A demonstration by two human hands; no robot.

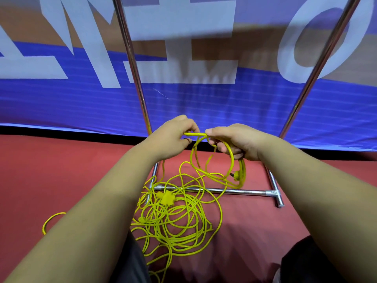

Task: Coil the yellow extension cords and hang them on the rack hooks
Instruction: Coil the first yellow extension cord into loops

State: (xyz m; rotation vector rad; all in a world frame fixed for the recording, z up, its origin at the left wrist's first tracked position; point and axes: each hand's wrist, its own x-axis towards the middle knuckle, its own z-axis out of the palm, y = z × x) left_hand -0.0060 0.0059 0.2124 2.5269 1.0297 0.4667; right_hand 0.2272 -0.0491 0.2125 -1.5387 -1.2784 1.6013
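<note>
A tangled heap of yellow extension cord lies on the red floor in front of me, with a yellow multi-socket block in it. My left hand pinches a stretch of the cord. My right hand grips a small coil of the same cord; a yellow plug dangles from that coil. Both hands are held close together above the metal rack's base bar. No rack hooks are in view.
Two chrome uprights of the rack rise left and right toward the top. A blue banner with large white letters hangs right behind it. Another yellow cord loop lies on the floor at the left. My knees show at the bottom.
</note>
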